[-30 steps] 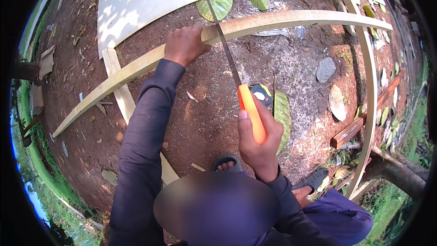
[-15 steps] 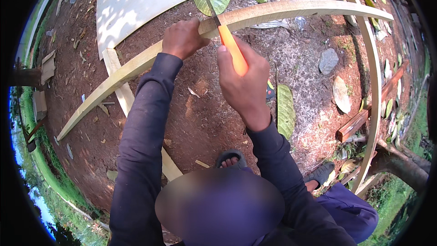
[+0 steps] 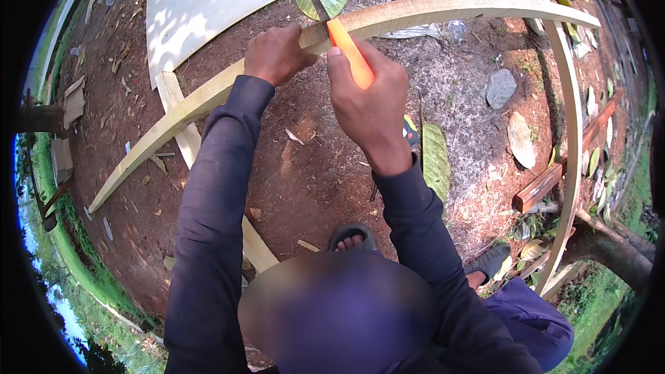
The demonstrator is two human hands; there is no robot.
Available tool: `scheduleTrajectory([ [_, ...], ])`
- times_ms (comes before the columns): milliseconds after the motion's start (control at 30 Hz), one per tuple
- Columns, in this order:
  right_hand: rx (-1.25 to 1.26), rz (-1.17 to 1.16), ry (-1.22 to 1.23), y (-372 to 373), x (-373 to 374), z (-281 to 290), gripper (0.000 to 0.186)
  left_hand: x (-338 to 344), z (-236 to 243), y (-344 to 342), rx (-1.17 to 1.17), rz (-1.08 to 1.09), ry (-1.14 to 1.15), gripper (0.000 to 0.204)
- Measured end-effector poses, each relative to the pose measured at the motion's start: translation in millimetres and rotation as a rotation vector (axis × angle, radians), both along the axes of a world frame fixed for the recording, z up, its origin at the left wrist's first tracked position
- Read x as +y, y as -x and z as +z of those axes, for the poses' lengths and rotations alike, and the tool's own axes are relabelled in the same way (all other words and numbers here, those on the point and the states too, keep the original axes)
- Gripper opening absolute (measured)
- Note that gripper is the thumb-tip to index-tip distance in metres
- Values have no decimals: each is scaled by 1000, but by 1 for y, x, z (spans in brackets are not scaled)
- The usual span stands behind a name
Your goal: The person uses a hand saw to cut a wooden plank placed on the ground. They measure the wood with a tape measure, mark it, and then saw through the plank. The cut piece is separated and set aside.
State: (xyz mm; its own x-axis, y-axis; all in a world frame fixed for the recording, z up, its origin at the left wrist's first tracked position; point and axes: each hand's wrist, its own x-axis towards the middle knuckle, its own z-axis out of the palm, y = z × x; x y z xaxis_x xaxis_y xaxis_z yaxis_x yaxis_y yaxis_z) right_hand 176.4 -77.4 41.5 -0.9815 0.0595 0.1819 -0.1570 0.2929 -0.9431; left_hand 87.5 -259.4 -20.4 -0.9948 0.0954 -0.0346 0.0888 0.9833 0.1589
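Observation:
A long pale wooden beam [image 3: 429,11] crosses in front of me, looking bowed in the fisheye picture. My left hand [image 3: 278,55] is closed over it, left of the saw. In my right hand [image 3: 372,97] is the orange handle of a handsaw [image 3: 351,55]. Its dark narrow blade runs up and to the left from the handle, lying across the beam just right of my left hand. The blade's far end leaves the picture at the top. How deep the blade sits in the wood I cannot tell.
Two more wooden pieces lie beneath the beam, one at the left [image 3: 181,125] and one at the right [image 3: 569,97]. A pale board [image 3: 201,21] rests on the ground beyond. Leaves, a grey stone [image 3: 500,88] and a reddish timber [image 3: 537,190] are on the soil. My sandalled feet show below.
My right hand has pushed the saw slightly forward, away from me, so its handle now reaches the beam's near edge. My left hand keeps its grip on the beam.

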Motion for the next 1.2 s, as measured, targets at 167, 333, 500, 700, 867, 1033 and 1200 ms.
scheduleTrajectory([
  [167, 56, 53, -63, -149, 53, -31, 46, -5, 10, -5, -84, 53, 7, 50],
  [333, 16, -14, 67, -26, -1, -18, 36, 3, 2, -3, 1, 35, 9, 45],
  [500, -24, -11, 18, -67, 14, -22, 42, -4, 3, -5, -68, 22, 31, 49],
  [700, -10, -11, 34, -89, 29, -27, 42, 0, -2, -8, -59, 29, 9, 48],
  [867, -48, 13, -8, -24, 1, -10, 40, 2, 5, -6, -55, 24, 14, 48],
  [1033, -3, 76, -53, -154, 58, -24, 47, -11, -1, -8, -53, 53, 22, 50],
  [1200, 171, -29, -19, 17, -9, -12, 30, 6, 4, 2, 10, -6, 54, 47],
])
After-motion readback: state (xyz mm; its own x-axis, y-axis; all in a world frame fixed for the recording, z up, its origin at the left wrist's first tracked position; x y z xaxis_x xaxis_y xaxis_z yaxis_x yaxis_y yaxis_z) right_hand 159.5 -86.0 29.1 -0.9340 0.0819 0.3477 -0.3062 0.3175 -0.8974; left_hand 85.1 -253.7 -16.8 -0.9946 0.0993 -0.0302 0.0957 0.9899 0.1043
